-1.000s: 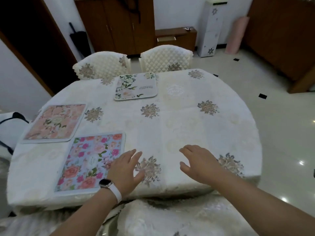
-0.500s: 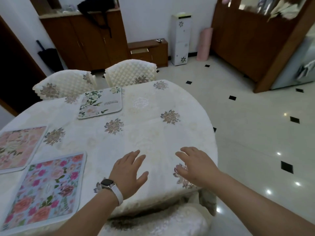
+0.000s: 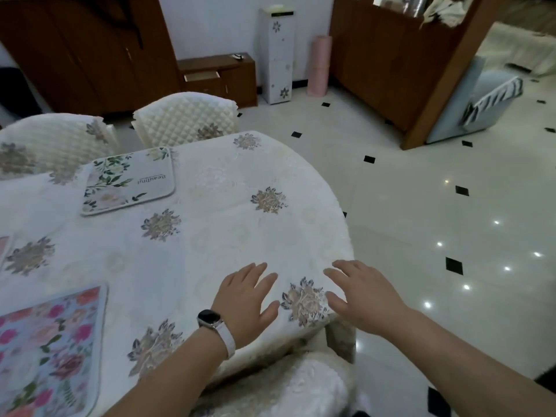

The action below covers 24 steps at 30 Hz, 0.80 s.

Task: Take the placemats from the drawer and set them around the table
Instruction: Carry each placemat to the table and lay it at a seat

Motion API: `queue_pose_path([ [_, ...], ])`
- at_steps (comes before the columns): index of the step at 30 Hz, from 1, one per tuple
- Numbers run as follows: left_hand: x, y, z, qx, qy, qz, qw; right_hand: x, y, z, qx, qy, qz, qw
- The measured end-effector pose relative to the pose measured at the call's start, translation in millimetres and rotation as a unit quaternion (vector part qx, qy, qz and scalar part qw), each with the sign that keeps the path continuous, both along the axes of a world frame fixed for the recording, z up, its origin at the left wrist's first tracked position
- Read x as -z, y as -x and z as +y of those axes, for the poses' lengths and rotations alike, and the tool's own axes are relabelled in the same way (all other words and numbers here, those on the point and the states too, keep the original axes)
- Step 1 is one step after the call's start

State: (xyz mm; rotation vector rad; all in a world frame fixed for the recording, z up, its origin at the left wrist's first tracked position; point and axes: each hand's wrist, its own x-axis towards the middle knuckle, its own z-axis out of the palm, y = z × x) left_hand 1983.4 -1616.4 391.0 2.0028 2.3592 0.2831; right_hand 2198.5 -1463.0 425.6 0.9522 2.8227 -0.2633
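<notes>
While your head camera looks down across the round desk (image 3: 228,236) with its white flowered cloth, both of your hands are held out over the near right edge. Your left hand (image 3: 246,302), with a watch (image 3: 210,319) on the wrist, is palm down with the fingers straight and slightly spread; its grip is slack and holds nothing. Your right hand (image 3: 364,296) lies just beside it at the rim of the desk, fingers loosely extended, its grip likewise empty. Whether either palm touches the cloth cannot be told. Three mats lie flat on the desk, well apart from your hands. The green-leaf placemat (image 3: 129,182) sits at the far side in front of two quilted chairs (image 3: 186,121). The blue floral placemat (image 3: 48,347) lies at the near left, cut off by the frame. Only a sliver of a pink placemat (image 3: 3,248) shows at the left edge. A cloth-covered chair (image 3: 285,386) stands under the desk rim just below your hands. Against the far wall stands a low wooden cabinet (image 3: 234,76) whose drawer (image 3: 201,76) is pulled slightly out. To the right spreads a glossy tiled floor (image 3: 421,206).
</notes>
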Motion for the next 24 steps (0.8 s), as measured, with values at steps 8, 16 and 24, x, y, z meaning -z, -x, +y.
queue_pose_path([
  [8, 4, -55, 92, 0.010, 0.036, 0.013, 0.999, 11, -51, 82, 0.014, 0.016, 0.017, 1.000],
  [16, -20, -164, 239, 0.007, 0.022, -0.008, 1.000, 10, -156, 215, 0.024, 0.002, 0.078, 0.997],
  [24, -44, -228, 334, 0.038, -0.011, -0.003, 0.999, -15, -234, 304, 0.075, -0.019, 0.110, 0.991],
])
